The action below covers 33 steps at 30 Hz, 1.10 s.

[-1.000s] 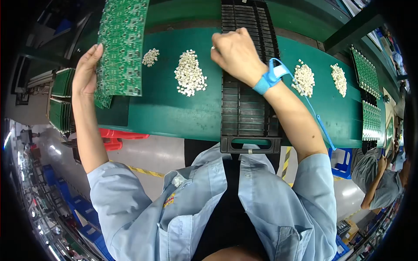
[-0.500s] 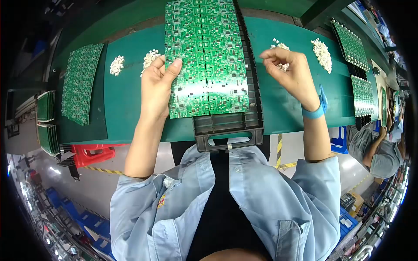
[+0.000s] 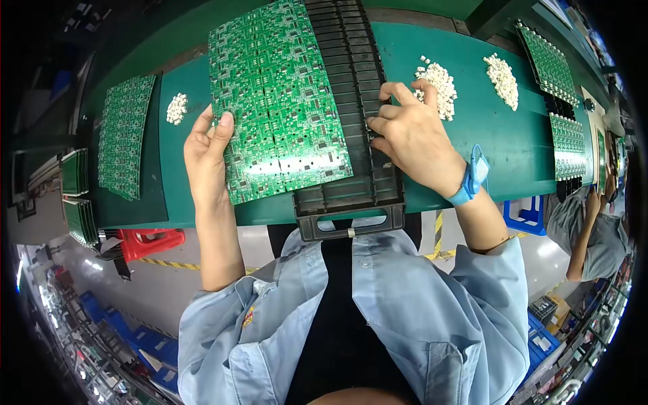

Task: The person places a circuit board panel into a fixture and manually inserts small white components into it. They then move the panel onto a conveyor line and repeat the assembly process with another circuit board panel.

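Your left hand (image 3: pixel 208 145) pinches the circuit board (image 3: pixel 277 101), tilted over the black rack (image 3: pixel 354 74)'s left side, no white pieces (image 3: pixel 439 88) visible on it; these lie loose, heaped. Your right hand (image 3: pixel 415 138), curled at the rack's right edge: grip indeterminable.

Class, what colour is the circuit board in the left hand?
The circuit board is green with small dark chips; head view.

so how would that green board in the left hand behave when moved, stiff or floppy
The green board is probably fairly stiff: it looks flat while the left hand grips one edge. It might flex most along the seam down its middle. Its crowded small parts could be easily damaged if knocked.
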Each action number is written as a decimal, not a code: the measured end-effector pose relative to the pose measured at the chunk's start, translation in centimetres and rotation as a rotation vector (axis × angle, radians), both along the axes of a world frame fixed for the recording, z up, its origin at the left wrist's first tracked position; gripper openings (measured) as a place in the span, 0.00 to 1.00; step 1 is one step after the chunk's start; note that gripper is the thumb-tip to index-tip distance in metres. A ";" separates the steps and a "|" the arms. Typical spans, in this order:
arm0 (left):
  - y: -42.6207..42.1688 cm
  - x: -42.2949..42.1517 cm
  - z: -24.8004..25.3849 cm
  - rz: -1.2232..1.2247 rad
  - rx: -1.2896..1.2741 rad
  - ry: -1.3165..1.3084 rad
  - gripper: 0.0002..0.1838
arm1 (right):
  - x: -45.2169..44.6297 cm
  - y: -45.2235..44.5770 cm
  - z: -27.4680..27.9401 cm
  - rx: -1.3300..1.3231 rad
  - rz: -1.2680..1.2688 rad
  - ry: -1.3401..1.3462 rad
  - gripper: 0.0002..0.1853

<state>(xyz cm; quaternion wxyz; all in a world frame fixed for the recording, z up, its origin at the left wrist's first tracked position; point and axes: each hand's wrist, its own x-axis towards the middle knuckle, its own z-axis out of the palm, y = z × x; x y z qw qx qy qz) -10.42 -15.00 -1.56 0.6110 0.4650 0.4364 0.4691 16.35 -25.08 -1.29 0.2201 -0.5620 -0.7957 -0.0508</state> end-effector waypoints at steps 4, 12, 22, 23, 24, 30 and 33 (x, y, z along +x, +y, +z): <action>-0.1 0.3 -0.6 -0.023 -0.011 -0.019 0.20 | 0.0 0.2 -0.2 -0.069 0.008 -0.053 0.02; -0.7 1.2 -0.6 -0.030 -0.011 -0.054 0.19 | -0.4 0.5 1.9 -0.166 -0.046 -0.133 0.01; -2.8 4.5 1.2 -0.051 -0.047 -0.020 0.23 | 3.4 0.0 3.8 -0.033 -0.196 0.281 0.06; -2.9 4.5 1.1 -0.052 -0.037 -0.019 0.24 | 3.6 0.0 3.5 -0.059 -0.201 0.368 0.06; -2.9 4.6 1.0 -0.053 -0.026 -0.017 0.24 | 3.8 0.0 3.4 -0.084 -0.207 0.455 0.05; -1.7 2.9 -1.5 0.014 0.011 0.027 0.28 | 3.3 -0.3 3.0 -0.314 -0.154 0.632 0.05; -1.5 3.0 -1.4 -0.001 0.011 0.032 0.28 | 2.2 0.0 2.5 -0.417 -0.199 0.583 0.04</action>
